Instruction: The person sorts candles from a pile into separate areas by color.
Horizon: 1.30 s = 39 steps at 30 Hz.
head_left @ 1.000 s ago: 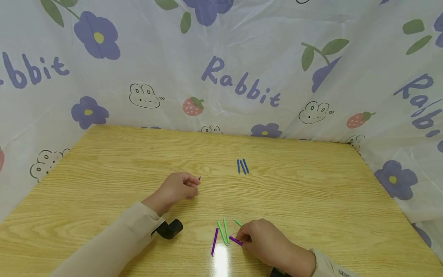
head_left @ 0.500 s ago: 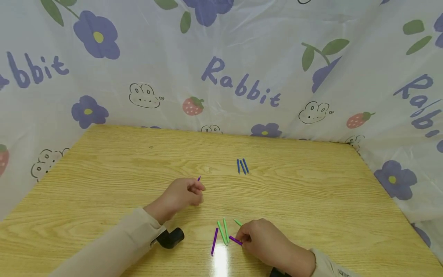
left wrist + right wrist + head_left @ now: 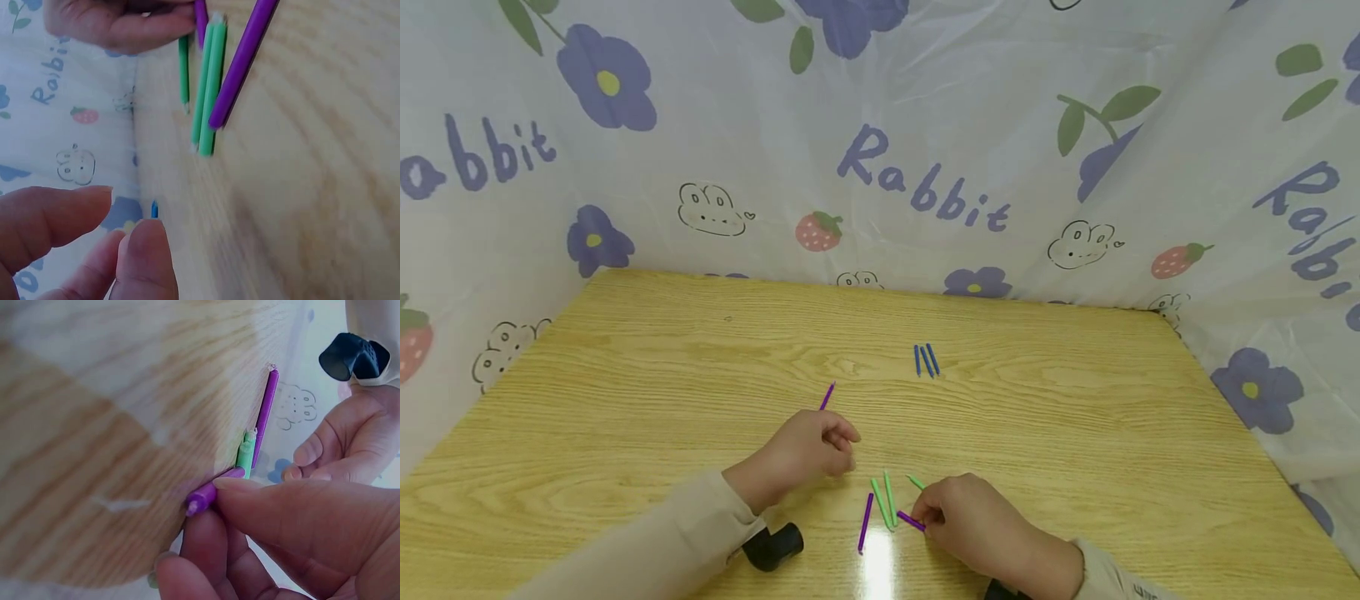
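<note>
In the head view, my right hand [image 3: 973, 521] pinches a purple crayon [image 3: 912, 522] between thumb and fingertips, low over the table. The right wrist view shows the thumb pressed on that crayon near its pointed tip [image 3: 203, 498]. A green crayon [image 3: 916, 482] lies partly hidden behind this hand. Two more green crayons [image 3: 890, 498] lie side by side to its left, with a purple crayon [image 3: 866, 523] beside them. My left hand [image 3: 805, 454] hovers left of these, fingers loosely bent and nothing between them. Just beyond it lies another purple crayon [image 3: 827, 396], its lower end covered by the hand.
Three blue crayons [image 3: 927, 362] lie together farther back on the wooden table [image 3: 1075, 417]. A white cloth [image 3: 925, 100] printed with flowers, rabbits and strawberries hangs behind and along the sides. A black wrist mount [image 3: 775, 546] sticks out under the left sleeve.
My left hand has let go of the purple crayon, which stays on the table, and has drawn back toward the green crayons. The right hand keeps its pinch and has barely moved.
</note>
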Motion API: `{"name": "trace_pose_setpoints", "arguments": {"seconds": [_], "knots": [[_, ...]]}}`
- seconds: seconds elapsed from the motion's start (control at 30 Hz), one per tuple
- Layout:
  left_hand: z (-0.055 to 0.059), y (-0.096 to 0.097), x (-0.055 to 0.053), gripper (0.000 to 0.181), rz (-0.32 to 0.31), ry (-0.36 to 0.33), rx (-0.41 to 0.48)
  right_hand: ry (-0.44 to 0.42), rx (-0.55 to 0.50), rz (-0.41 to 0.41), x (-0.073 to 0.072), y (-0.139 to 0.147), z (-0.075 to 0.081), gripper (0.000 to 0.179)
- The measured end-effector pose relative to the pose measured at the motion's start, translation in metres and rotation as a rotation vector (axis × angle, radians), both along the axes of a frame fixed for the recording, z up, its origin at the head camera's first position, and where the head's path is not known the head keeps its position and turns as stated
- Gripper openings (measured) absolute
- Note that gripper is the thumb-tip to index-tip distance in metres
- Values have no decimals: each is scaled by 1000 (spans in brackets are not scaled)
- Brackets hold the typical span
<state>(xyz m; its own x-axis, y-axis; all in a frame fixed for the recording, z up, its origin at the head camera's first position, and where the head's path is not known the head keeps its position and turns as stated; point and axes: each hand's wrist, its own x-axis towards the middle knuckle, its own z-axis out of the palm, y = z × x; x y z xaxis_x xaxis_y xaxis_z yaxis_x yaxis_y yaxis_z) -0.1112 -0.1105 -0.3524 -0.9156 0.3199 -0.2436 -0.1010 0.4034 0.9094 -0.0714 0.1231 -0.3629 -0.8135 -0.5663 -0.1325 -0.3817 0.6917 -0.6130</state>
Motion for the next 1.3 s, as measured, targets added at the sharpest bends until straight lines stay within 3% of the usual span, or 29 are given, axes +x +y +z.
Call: {"name": "trace_pose_setpoints", "arguments": {"seconds": [0.33, 0.8, 1.1, 1.3], "knots": [[-8, 6, 9, 24, -37, 23, -48, 8, -4, -6, -2, -3, 0, 19], [-10, 9, 20, 23, -50, 5, -106, 4, 4, -21, -2, -5, 2, 18], [-14, 10, 24, 22, -88, 58, -139, 7, 0, -19, -3, -5, 0, 17], [-14, 11, 25, 21, -97, 40, -135, 30, 4, -16, -4, -5, -2, 18]]}}
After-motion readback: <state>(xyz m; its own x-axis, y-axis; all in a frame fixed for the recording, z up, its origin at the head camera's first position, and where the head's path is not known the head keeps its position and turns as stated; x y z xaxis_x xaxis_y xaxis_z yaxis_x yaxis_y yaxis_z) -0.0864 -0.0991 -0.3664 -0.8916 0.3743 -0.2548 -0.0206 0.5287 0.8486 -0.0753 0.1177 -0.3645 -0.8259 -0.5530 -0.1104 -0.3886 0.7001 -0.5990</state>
